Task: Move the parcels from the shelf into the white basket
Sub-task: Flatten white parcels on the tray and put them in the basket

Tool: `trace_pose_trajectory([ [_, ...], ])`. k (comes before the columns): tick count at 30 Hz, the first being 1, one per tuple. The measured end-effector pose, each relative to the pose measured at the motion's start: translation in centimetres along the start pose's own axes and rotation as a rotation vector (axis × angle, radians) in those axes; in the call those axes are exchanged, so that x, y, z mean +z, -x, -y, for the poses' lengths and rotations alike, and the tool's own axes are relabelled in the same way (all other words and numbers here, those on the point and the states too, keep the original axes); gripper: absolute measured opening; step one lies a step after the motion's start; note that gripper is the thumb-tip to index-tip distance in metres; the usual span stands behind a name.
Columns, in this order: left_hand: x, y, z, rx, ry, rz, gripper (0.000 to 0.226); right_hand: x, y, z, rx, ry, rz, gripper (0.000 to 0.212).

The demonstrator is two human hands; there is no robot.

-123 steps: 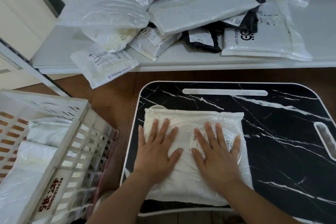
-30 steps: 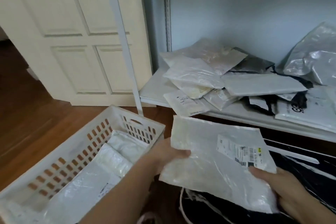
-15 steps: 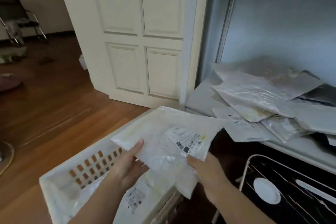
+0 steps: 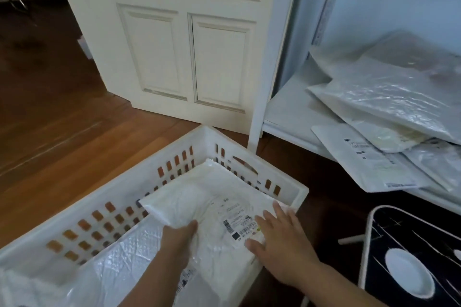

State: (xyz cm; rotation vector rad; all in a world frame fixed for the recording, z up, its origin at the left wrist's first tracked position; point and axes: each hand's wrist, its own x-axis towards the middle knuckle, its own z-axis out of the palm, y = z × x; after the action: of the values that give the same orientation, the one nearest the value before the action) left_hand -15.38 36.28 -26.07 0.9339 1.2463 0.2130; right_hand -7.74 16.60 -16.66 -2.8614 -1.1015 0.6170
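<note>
We lower a parcel (image 4: pixel 199 209) into the white basket (image 4: pixel 294 188), at its right corner; our left hand (image 4: pixel 178 238) grips its near edge, our right hand (image 4: pixel 279 239) lies flat, fingers spread, steadying it; beyond, more parcels (image 4: pixel 389 104) await on the shelf (image 4: pixel 287 112).

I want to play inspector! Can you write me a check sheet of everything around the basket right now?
Surface: brown wooden floor under the white slotted plastic basket.
Job's things: white plastic parcel with a printed label in the basket, on other parcels; more white and clear parcels on the white shelf.
Clutter: black marble-pattern folding table.
Hands: left hand grips the parcel; right hand rests flat on it.
Cables: nothing seen.
Surroundings: cream panelled door.
</note>
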Motion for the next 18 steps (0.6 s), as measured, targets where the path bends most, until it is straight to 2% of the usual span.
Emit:
trace_pose_trajectory([
  [1,0.4,-0.6,0.4,0.011,-0.085,-0.037,0.070,0.3,-0.5,0.1,-0.018,0.042,0.007,0.091],
  [2,0.7,-1.1,0.6,0.037,-0.241,-0.095,0.088,0.6,-1.0,0.1,-0.032,0.079,0.013,0.079],
  [4,0.8,-1.2,1.5,0.117,-0.702,-0.178,0.118,1.2,-1.4,0.3,-0.055,0.114,0.031,0.060],
  [6,0.8,-1.5,3.1,0.348,-1.179,-0.127,0.119,1.4,-1.5,0.2,-0.067,0.120,0.043,0.057],
  [7,0.9,-1.8,3.8,0.486,-1.415,-0.047,0.113,1.5,-1.5,0.2,-0.071,0.123,0.049,0.057],
  [9,1.6,-2.9,4.8,0.670,-1.705,0.161,0.100,1.5,-1.4,0.3,-0.074,0.132,0.060,0.057],
  [11,2.5,-4.3,5.6,0.698,-1.805,0.276,0.099,1.4,-1.5,0.4,-0.078,0.155,0.064,0.058],
  [14,4.0,-6.2,6.0,0.659,-1.917,0.280,0.099,1.3,-1.6,0.3,-0.082,0.141,0.064,0.059],
  [18,5.7,-7.2,5.0,0.495,-2.036,0.308,0.100,1.6,-1.6,0.1,-0.086,0.126,0.054,0.059],
])
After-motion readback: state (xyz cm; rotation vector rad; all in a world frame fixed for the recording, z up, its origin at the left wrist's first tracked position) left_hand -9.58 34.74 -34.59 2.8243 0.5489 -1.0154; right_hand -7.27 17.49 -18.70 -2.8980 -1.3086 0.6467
